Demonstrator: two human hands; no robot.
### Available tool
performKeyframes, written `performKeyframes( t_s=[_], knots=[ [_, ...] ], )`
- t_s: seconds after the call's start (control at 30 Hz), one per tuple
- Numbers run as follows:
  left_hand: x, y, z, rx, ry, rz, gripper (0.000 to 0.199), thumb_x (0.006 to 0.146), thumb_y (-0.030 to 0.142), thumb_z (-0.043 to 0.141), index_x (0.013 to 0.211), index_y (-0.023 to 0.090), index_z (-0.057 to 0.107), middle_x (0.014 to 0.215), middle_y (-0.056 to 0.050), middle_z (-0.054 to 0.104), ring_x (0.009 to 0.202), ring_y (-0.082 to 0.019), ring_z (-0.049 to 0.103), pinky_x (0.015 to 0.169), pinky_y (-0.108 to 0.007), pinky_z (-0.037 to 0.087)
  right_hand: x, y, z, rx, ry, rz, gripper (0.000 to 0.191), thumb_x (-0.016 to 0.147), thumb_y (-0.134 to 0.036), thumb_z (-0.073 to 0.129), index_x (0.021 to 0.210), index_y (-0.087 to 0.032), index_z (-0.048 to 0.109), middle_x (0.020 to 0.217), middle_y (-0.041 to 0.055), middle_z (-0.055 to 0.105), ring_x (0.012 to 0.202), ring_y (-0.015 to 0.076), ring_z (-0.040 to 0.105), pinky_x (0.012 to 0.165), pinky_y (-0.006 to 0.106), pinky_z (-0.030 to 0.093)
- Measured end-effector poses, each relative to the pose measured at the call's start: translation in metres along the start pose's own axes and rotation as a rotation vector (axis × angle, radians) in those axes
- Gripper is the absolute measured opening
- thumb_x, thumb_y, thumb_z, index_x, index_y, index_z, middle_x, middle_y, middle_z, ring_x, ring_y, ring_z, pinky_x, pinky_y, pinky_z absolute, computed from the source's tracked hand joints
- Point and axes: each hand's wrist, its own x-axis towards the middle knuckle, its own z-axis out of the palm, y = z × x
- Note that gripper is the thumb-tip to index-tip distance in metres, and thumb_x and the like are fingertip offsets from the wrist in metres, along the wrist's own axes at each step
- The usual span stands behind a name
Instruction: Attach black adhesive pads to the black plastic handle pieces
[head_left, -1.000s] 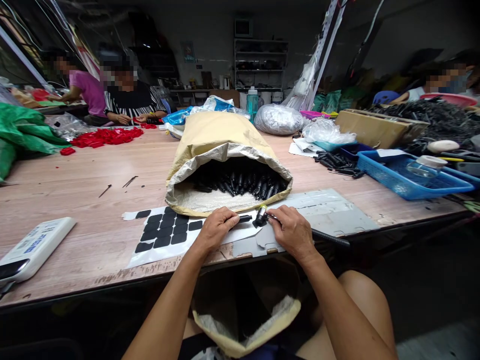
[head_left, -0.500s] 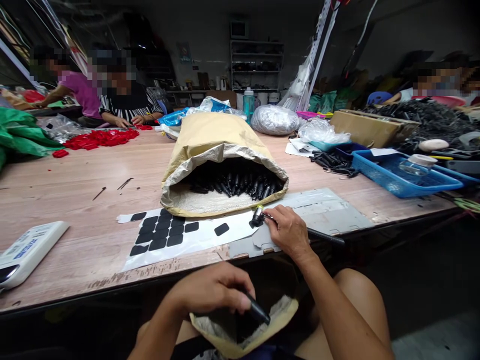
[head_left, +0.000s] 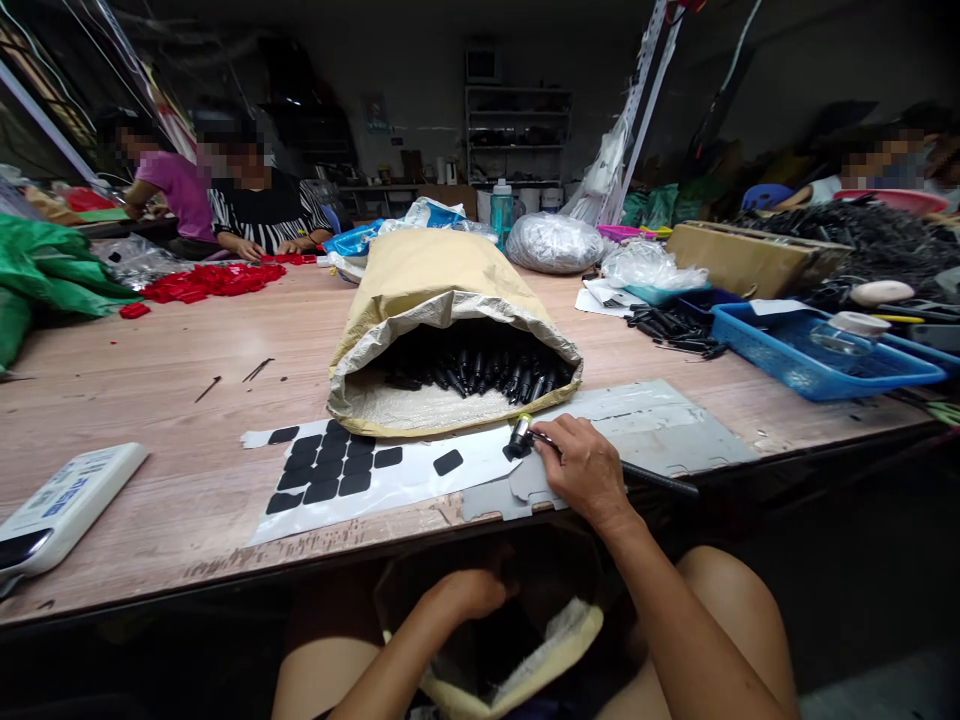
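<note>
My right hand (head_left: 585, 470) is closed round a small hammer (head_left: 519, 437) at the table's front edge. The hammer has a metal middle, a yellow-green end and a black end, and its black handle sticks out past my hand to the right. The black end rests on a grey board (head_left: 667, 425). My left hand (head_left: 472, 592) reaches into an open paper sack (head_left: 551, 665) on my lap; its fingers are lost in shadow. Beyond the hammer, a large paper sack (head_left: 457, 260) lies on its side, mouth toward me, with many black tapered pieces (head_left: 487, 372) inside.
A white sheet (head_left: 420, 475) with black rounded squares (head_left: 322, 465) lies left of the hammer. Farther left is a white device (head_left: 75, 510). A blue tray (head_left: 795, 350) and black parts are at right, red pieces (head_left: 206, 282) at left. Co-workers sit across the table.
My left hand has moved down into the lap sack, and the black tapered piece it held is out of sight. My right hand stays on the hammer. The view has shifted slightly.
</note>
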Motion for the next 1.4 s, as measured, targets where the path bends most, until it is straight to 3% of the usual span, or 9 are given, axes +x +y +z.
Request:
performKeyframes(
  t_s=[0.13,0.2,0.3,0.37,0.47,0.77,1.03,1.17,1.4],
  knots=[
    [-0.053,0.056,-0.073,-0.001,-0.366,0.324,0.046,0.082,0.05,0.069,0.121,0.024,0.07,0.096,-0.005,0.073,0.084,-0.021,0.066,0.074,-0.029,0.05,0.0,0.0,0.0,-0.006,0.015,-0.007,0.02,0.093,-0.025,0.057,0.108,-0.026,0.07,0.094,0.0033,0.067,0.092,0.0211,0.055,0.081,0.032,0.04],
    [-0.064,0.072,-0.121,-0.159,-0.323,0.372,0.044,0.088,0.052,0.063,0.12,0.022,0.069,0.093,-0.004,0.073,0.084,-0.02,0.067,0.074,-0.027,0.052,0.0,0.0,0.0,-0.01,0.019,-0.005,0.02,0.093,-0.024,0.057,0.108,-0.025,0.07,0.094,0.0036,0.067,0.091,0.0211,0.055,0.081,0.032,0.04],
    [-0.05,0.068,-0.189,-0.017,0.301,0.326,0.038,0.092,0.05,0.058,0.115,0.022,0.07,0.099,-0.006,0.073,0.093,-0.023,0.066,0.083,-0.033,0.051,0.0,0.0,0.0,-0.004,0.018,-0.001,0.02,0.093,-0.024,0.058,0.108,-0.025,0.07,0.094,0.0036,0.067,0.092,0.0211,0.055,0.081,0.032,0.04],
    [-0.027,0.054,-0.221,0.242,0.792,0.098,0.031,0.094,0.039,0.054,0.114,0.021,0.071,0.114,-0.009,0.072,0.108,-0.03,0.062,0.093,-0.041,0.048,0.0,0.0,0.0,0.007,0.02,0.001,0.02,0.092,-0.023,0.058,0.108,-0.025,0.07,0.094,0.0034,0.067,0.092,0.021,0.055,0.081,0.032,0.041],
    [0.005,0.033,-0.244,0.53,0.995,-0.171,0.034,0.092,0.027,0.051,0.12,0.02,0.07,0.127,-0.013,0.067,0.125,-0.037,0.051,0.101,-0.051,0.043,0.0,0.0,-0.001,0.017,0.018,0.0,0.02,0.092,-0.023,0.058,0.108,-0.026,0.07,0.094,0.0033,0.067,0.092,0.0209,0.055,0.08,0.032,0.041],
    [0.016,0.017,-0.239,0.586,0.878,-0.266,0.03,0.087,0.034,0.06,0.111,0.02,0.073,0.126,-0.017,0.063,0.122,-0.042,0.049,0.097,-0.054,0.043,0.0,0.0,0.0,0.02,0.003,0.007,0.02,0.092,-0.024,0.058,0.108,-0.026,0.07,0.096,0.0036,0.066,0.095,0.0216,0.055,0.083,0.032,0.041],
    [-0.02,0.048,-0.172,0.34,0.685,0.418,0.019,0.089,0.036,0.062,0.1,0.023,0.07,0.099,-0.004,0.068,0.099,-0.024,0.057,0.087,-0.036,0.045,0.0,-0.001,-0.001,0.007,-0.001,0.025,0.019,0.091,-0.023,0.06,0.107,-0.026,0.07,0.095,0.0026,0.066,0.093,0.0211,0.055,0.08,0.032,0.04],
    [-0.018,0.043,-0.14,0.306,0.66,0.451,0.017,0.088,0.033,0.066,0.1,0.023,0.071,0.094,-0.004,0.066,0.098,-0.024,0.055,0.087,-0.037,0.043,0.0,-0.002,-0.002,0.006,0.001,0.018,0.019,0.091,-0.023,0.06,0.107,-0.026,0.07,0.095,0.0026,0.067,0.092,0.0209,0.055,0.079,0.031,0.039],
    [-0.017,0.03,-0.137,0.176,0.74,0.447,0.017,0.08,0.032,0.075,0.092,0.022,0.069,0.088,-0.002,0.064,0.09,-0.023,0.053,0.081,-0.035,0.043,0.0,0.003,0.001,0.013,0.013,-0.016,0.02,0.093,-0.023,0.058,0.108,-0.026,0.071,0.094,0.0028,0.068,0.093,0.0203,0.057,0.08,0.031,0.043]
  ],
)
